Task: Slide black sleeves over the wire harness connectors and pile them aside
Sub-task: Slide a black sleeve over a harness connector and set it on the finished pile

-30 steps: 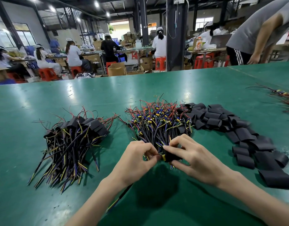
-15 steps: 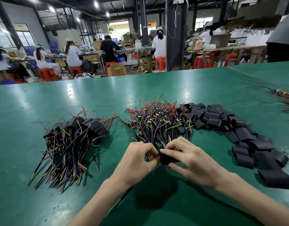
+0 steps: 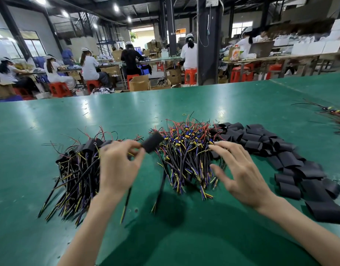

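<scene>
Sleeved harness point(image 3: 152, 143), its black sleeve blurred, is held up just left of the pile of bare harnesses point(image 3: 186, 150), above the green table point(image 3: 126, 112). The left grip point(image 3: 117, 169), a bare hand, pinches it between thumb and fingertips right beside the sleeve's near end. Dark wires with yellow tips trail from there toward the near side of the table, though blur hides which strands belong to it.

The right grip point(image 3: 240, 173) is released: its fingers are straight and spread, holding nothing, over the right side of that pile. The fingertips are close to the yellow and blue connectors; whether they touch cannot be told.

The pile of bare harnesses lies with its connectors and red leads at the far end and its cut wire tails toward the person. Left of it, partly behind the left grip, lies the finished pile point(image 3: 77, 169), with sleeved ends at the far side and tails fanned nearer. Touching the right edge of the bare pile, a heap of loose black sleeves point(image 3: 280, 150) curves away to the right and nearer. Just beyond the pile lies 1 small yellow rubber band point(image 3: 184, 114). Well to the right of the pile, at the edge of view, lies another bunch of wires point(image 3: 336, 116). Far beyond the pile, workers point(image 3: 89, 64) in white caps sit on red stools point(image 3: 190, 74) among cardboard boxes point(image 3: 139, 83).
</scene>
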The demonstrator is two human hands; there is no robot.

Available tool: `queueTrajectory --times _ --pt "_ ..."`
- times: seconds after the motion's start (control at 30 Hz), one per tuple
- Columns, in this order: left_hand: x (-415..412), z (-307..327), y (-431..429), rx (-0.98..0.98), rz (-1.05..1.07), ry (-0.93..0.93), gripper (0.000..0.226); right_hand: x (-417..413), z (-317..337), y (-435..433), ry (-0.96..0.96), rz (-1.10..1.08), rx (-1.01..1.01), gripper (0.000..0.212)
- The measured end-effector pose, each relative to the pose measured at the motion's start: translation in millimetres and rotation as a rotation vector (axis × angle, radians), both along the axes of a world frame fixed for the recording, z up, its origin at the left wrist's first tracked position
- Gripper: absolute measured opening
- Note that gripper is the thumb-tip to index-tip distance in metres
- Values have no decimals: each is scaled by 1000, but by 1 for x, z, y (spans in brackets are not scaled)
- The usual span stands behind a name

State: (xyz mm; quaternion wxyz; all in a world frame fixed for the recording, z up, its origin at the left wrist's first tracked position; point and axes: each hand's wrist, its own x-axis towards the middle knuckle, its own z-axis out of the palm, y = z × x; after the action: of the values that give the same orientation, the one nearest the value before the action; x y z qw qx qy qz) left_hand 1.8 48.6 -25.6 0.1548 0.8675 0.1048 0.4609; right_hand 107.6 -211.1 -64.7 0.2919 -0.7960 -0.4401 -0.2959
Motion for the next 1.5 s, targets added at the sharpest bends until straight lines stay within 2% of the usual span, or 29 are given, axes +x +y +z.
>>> queueTrajectory --times 0.07,0.13,0.23,0.33,0.53,0.63,0.77,0.93,1.2,1.3,1.4,1.5 --pt "-3 3 28 -12 230 -72 8 8 -3 -3 28 -101 -14 44" --pt "-5 3 53 -61 410 -69 11 16 -7 -6 73 -199 -38 43" --pt "-7 -4 77 -161 584 58 17 25 -14 -9 149 -334 -94 45" --pt "-9 -11 88 -248 643 195 32 33 -17 -13 208 -436 -139 44" --pt "-3 -20 79 -116 580 211 40 48 -16 -24 305 -613 -134 45" --pt "-1 -21 70 -87 594 211 42 60 -19 -33 372 -674 -239 51" --pt "6 -19 51 -30 577 199 46 76 -27 -37 349 -562 -413 61" --pt "27 -17 8 69 361 148 42 86 -38 -31 265 -489 -589 55" --pt "85 -32 -49 3 -31 423 21 88 -41 -26 255 -512 -503 48" --pt "102 -36 -64 -64 -37 501 25 89 -39 -24 238 -543 -478 39" --pt "112 -35 -69 -92 9 489 26 92 -35 -21 249 -569 -434 28" --pt "117 -33 -70 -52 7 515 27 94 -32 -19 262 -605 -404 27"
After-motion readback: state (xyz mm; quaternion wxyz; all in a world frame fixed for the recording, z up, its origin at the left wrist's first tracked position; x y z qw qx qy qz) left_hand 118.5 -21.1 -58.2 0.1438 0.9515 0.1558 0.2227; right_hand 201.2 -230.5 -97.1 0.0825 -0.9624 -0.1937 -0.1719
